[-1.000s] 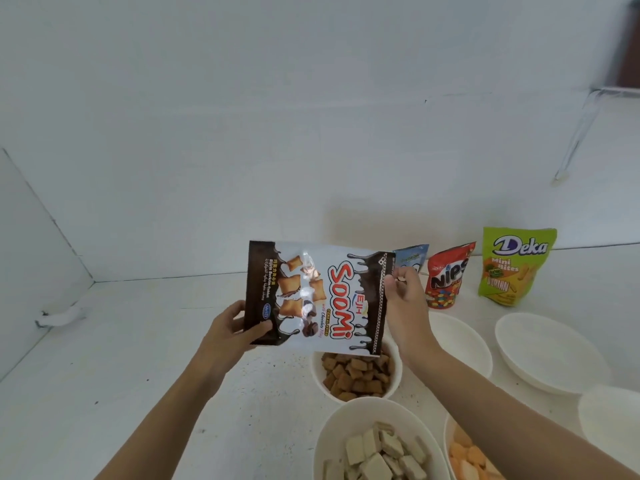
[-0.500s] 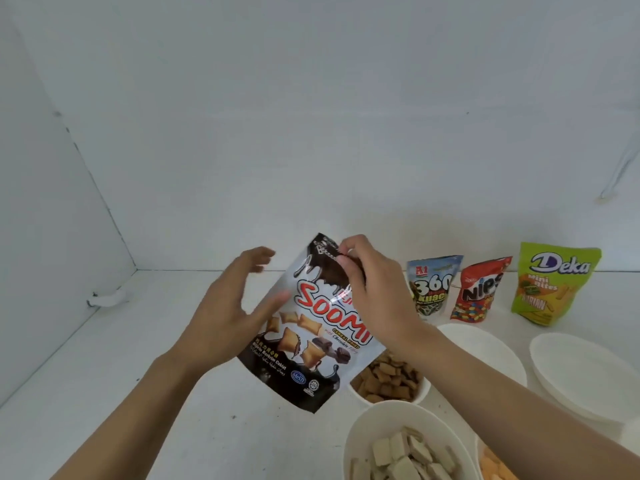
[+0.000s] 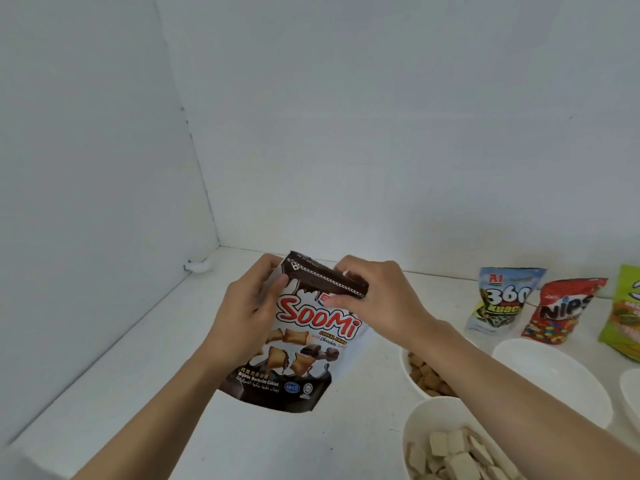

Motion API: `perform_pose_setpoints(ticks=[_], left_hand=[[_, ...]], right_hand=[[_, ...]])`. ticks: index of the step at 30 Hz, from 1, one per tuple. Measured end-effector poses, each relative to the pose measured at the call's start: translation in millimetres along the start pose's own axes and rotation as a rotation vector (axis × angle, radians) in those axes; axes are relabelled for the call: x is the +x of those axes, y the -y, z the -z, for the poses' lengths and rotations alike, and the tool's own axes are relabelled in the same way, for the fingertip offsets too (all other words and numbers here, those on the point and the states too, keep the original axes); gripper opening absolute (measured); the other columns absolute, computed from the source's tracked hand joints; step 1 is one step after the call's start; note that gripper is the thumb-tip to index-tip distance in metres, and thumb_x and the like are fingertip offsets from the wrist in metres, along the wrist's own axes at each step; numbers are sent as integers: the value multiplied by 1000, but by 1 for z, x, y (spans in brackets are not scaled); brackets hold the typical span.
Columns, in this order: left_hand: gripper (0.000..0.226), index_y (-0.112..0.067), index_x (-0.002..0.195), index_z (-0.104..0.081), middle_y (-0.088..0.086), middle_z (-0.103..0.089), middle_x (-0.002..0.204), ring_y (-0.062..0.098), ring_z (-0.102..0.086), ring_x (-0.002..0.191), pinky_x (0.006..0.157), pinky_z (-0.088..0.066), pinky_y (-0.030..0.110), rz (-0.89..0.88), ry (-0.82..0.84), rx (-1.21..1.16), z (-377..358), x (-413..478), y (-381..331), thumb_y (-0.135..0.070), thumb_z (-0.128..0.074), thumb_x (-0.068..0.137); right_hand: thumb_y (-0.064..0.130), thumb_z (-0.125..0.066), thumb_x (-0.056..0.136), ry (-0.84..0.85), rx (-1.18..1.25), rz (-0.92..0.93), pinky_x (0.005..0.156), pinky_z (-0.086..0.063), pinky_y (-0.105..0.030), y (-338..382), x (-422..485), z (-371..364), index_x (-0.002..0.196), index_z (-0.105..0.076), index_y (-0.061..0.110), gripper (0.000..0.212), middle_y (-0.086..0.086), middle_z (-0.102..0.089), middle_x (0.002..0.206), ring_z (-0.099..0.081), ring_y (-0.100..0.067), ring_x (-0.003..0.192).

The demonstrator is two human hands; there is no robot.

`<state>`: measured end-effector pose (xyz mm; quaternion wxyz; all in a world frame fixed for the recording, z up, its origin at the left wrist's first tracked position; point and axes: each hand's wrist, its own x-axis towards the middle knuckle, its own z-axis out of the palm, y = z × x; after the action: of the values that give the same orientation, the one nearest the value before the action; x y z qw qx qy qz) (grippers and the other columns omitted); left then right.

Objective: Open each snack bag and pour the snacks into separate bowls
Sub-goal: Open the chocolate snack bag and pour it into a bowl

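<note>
— Now, what is gripped by the left hand (image 3: 247, 317)?
— The left edge of the Soomi bag (image 3: 304, 344); its top right corner is pinched by the right hand (image 3: 377, 299). It is held above the counter (image 3: 138, 393), left of the snack-filled bowl (image 3: 410, 384).
— What could be lost?
— If the top is jerked, any pieces inside may be scattered: no bowl lies beneath.

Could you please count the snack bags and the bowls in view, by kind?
Snack bags: 4 (brown bag, blue bag, red bag, green bag)
Bowls: 4 (brown-snack bowl, wafer bowl, empty bowl, cut-off bowl)
Total: 8
</note>
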<state>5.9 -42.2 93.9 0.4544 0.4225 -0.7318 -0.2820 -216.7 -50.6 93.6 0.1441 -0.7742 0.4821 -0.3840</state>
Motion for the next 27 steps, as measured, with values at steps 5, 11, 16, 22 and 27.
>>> perform_pose_setpoints(ticks=[5, 11, 16, 22, 27], left_hand=[[13, -14, 104, -58, -4, -76, 100, 17, -75, 95, 74, -64, 43, 76, -123, -2, 18, -27, 9, -14, -45, 105], [9, -25, 102, -54, -18, -72, 99, 5, -70, 95, 74, -60, 27, 67, -243, 239, 39, -72, -4, -20, -47, 104], [43, -35, 135, -37, -14, -56, 122, -2, -55, 101, 81, -50, 21, 40, -411, 569, 65, -130, -39, -24, -59, 99], [31, -28, 128, -51, -3, -54, 121, 17, -58, 96, 69, -52, 32, 114, -448, 875, 96, -216, -86, -21, -61, 99], [26, -34, 114, -66, -5, -51, 122, 12, -65, 88, 64, -56, 33, 374, -295, 1001, 104, -293, -106, -25, -71, 91]], right_hand=[[35, -77, 85, 3, 105, -3, 58, -54, -34, -4, 1, -11, 90, -73, 21, 15, 8, -75, 78, -70, -8, 69], [20, -61, 99, -15, -15, 254, 67, -53, -41, 20, -2, -32, 104, -67, 18, 9, 5, -69, 88, -64, -14, 79], [14, -56, 101, 9, 11, 458, 59, -54, -38, 72, -11, -50, 116, -50, 23, 18, 6, -71, 92, -65, -19, 75], [11, -54, 101, 158, 214, 690, 60, -54, -35, 122, -43, -83, 108, -52, 17, 9, 5, -60, 94, -61, -16, 78], [4, -63, 94, 340, 331, 785, 67, -59, -31, 151, -79, -121, 99, -67, 7, 8, 1, -63, 99, -64, -13, 84]])
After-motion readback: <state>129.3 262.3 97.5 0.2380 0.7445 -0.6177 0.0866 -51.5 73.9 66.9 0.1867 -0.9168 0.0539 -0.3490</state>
